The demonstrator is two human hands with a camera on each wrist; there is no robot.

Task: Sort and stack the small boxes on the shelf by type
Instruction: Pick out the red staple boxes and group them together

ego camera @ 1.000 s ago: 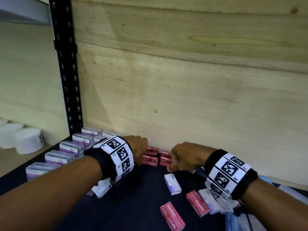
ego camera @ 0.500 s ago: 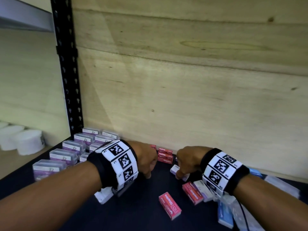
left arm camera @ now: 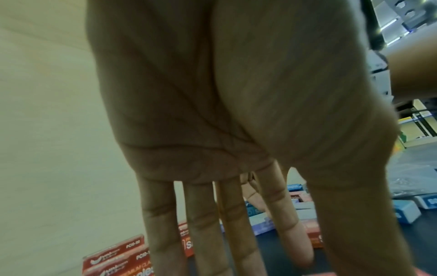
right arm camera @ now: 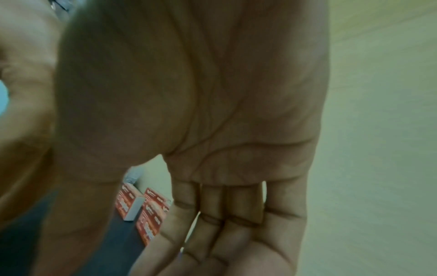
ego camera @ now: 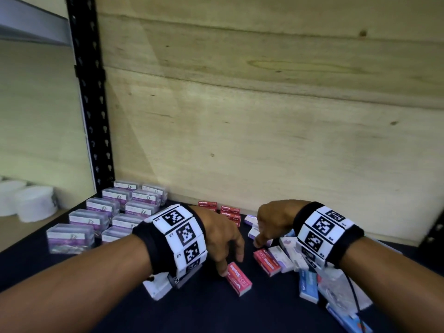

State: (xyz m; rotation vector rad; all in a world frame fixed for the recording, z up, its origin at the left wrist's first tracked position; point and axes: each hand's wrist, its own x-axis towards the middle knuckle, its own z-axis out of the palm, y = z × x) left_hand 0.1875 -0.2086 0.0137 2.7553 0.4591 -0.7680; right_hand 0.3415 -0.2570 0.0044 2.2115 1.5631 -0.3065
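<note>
A loose red staples box lies flat on the dark shelf. My left hand hangs over its far end with straight, spread fingers, the fingertips at or just above the box. My right hand hovers with loosely bent fingers and an empty palm over another red box and white-and-purple boxes. A stack of red boxes stands against the back wall, also seen as red boxes and red boxes in the wrist views.
Clear paper-clip boxes sit in rows at the left by a black upright post. Blue boxes and a plastic bag lie under my right wrist. A wooden wall closes the back. White rolls stand beyond the post.
Both hands drew back from the red stack at the wall toward the loose boxes. The left hand opened and came down onto the loose red box; the right hand's fist loosened.
</note>
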